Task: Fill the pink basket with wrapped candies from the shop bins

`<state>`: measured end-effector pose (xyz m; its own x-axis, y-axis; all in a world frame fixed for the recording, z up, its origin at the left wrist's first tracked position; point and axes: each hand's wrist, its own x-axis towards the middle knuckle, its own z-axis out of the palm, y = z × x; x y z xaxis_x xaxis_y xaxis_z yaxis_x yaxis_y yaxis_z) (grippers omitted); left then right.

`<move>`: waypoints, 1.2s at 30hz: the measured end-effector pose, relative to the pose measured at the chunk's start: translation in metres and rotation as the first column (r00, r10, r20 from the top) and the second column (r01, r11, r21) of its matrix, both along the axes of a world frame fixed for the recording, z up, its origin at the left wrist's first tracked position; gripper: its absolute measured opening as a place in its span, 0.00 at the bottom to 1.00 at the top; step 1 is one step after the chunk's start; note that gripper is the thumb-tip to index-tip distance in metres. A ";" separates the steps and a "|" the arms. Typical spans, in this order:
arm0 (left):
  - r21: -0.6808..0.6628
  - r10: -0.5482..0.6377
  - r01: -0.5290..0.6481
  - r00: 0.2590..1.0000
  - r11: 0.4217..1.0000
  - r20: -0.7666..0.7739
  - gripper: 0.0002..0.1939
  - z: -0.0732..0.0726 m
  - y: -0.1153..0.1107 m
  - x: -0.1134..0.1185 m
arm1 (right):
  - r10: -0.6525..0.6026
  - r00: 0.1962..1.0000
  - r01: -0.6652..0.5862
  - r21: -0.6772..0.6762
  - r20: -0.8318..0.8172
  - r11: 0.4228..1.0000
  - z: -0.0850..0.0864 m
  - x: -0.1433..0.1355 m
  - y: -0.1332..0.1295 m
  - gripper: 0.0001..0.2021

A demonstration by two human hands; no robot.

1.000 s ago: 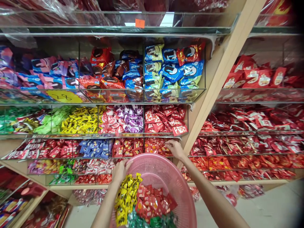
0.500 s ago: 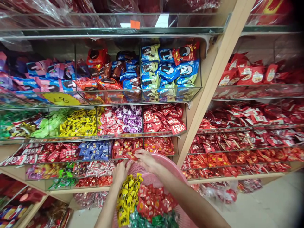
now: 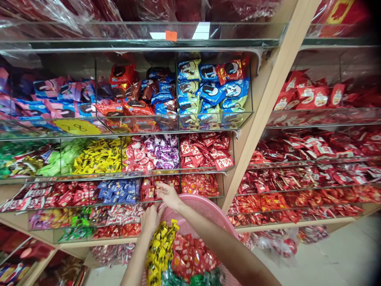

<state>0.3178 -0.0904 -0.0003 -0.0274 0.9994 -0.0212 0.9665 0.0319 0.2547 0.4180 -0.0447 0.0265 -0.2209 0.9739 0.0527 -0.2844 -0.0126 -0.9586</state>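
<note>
A pink plastic basket (image 3: 205, 202) holds yellow packets (image 3: 160, 248), red packets (image 3: 195, 254) and green packets (image 3: 205, 278) in separate heaps. My left hand (image 3: 151, 219) grips the basket's rim at its far left side. Beyond the rim, my right hand (image 3: 168, 195) reaches to the front of a shelf compartment of red packets (image 3: 149, 188). Its fingers are partly bent at the packets, and whether they hold one is too small to tell.
Shelves with clear fronts (image 3: 125, 133) hold many wrapped sweets and biscuits. Blue packets (image 3: 119, 190) lie left of my right hand. A slanting wooden post (image 3: 268, 99) divides the shelves. Bagged goods (image 3: 279, 242) lie low at the right by the floor (image 3: 333, 254).
My right hand has moved left and slightly up, from above the basket's far rim to the red packets' compartment. The red packet at its fingers no longer shows.
</note>
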 end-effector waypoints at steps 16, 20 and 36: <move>0.018 0.003 -0.003 0.999 1.000 0.041 0.22 0.000 -0.003 0.003 | -0.326 0.023 0.049 0.325 0.945 0.944 -0.028 0.210 -0.019 0.08; 0.026 0.009 -0.010 1.000 1.000 0.027 0.23 0.000 -0.003 0.003 | -0.334 -0.021 0.051 0.335 0.942 0.941 -0.032 0.202 -0.020 0.10; 0.028 0.012 -0.012 1.000 1.000 0.002 0.24 0.000 -0.002 0.003 | -0.479 0.876 0.482 -0.058 0.063 0.874 -0.010 0.197 -0.044 0.17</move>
